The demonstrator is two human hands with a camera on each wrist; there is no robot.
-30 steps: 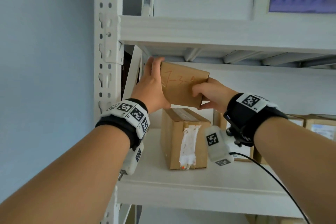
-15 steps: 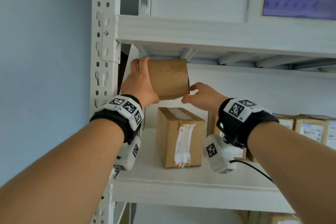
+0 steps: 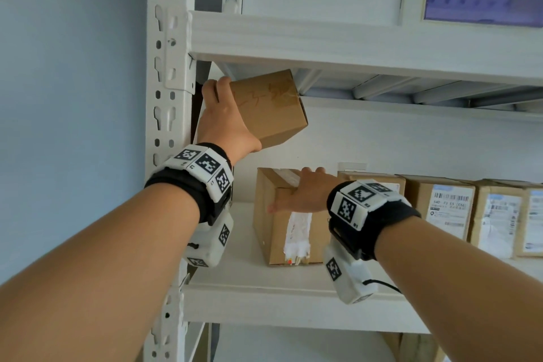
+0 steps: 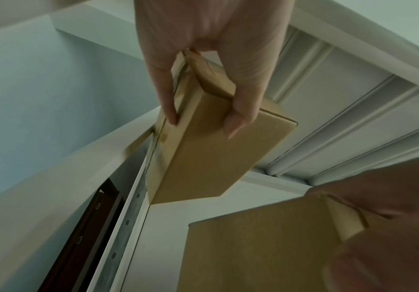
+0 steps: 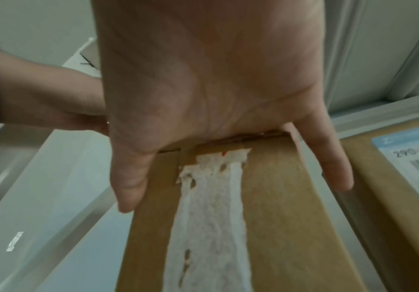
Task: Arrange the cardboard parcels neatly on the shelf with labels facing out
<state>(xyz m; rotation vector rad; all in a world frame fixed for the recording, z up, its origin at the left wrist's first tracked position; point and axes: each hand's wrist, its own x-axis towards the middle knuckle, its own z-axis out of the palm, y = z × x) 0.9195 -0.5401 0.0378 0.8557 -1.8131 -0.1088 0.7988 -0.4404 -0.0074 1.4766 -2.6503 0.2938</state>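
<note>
A small brown parcel (image 3: 270,109) with handwriting on its face hangs tilted just under the upper shelf, at the left end of the bay. My left hand (image 3: 223,123) alone grips it, thumb on one side and fingers on the other (image 4: 201,126). Below it a taller parcel (image 3: 282,244) stands on the white shelf board (image 3: 264,288), a torn white label strip (image 5: 211,217) on its front. My right hand (image 3: 291,189) clasps its top front edge, thumb down the left side and a finger down the right (image 5: 233,195).
A row of labelled parcels (image 3: 446,209) stands to the right, labels facing out. The white upright post (image 3: 167,97) and the upper shelf beam (image 3: 352,38) close in the held parcel. Bare board lies left of the standing parcel.
My right hand let go of the small parcel and dropped onto the standing one. The left hand kept the small parcel, now tilted, up by the post.
</note>
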